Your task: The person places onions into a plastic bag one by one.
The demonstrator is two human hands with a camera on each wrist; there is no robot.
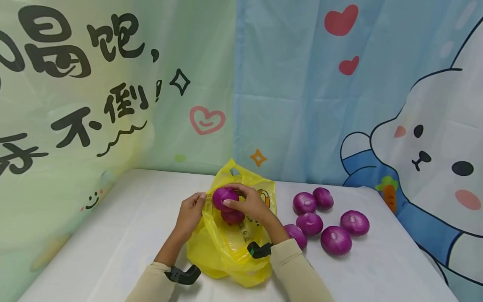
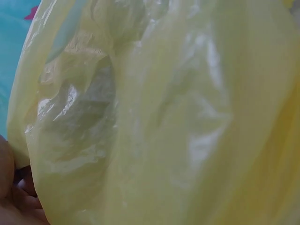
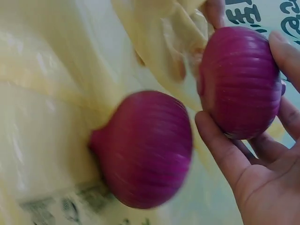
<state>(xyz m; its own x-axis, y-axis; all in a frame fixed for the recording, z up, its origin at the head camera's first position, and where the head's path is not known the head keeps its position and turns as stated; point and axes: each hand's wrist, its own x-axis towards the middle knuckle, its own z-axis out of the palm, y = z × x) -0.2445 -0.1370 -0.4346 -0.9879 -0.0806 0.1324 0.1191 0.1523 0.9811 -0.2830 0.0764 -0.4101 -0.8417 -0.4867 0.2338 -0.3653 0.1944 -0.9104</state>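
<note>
A yellow plastic bag [image 1: 226,256] lies on the table with its mouth spread. My left hand [image 1: 190,214] pinches the left edge of that mouth; in the left wrist view the bag's film [image 2: 154,122] hides most of the scene. My right hand [image 1: 252,205] grips a purple onion [image 3: 241,82] between thumb and fingers at the bag's opening. Just below it, a second onion [image 3: 145,152] shows against the bag, apart from the right-hand fingers. Whether other things lie deeper inside cannot be seen.
To the right of the bag several loose purple onions [image 1: 309,224] sit on the white table [image 1: 113,243]; one is partly behind my right forearm. A printed cloth backdrop [image 1: 275,84] rises along the back.
</note>
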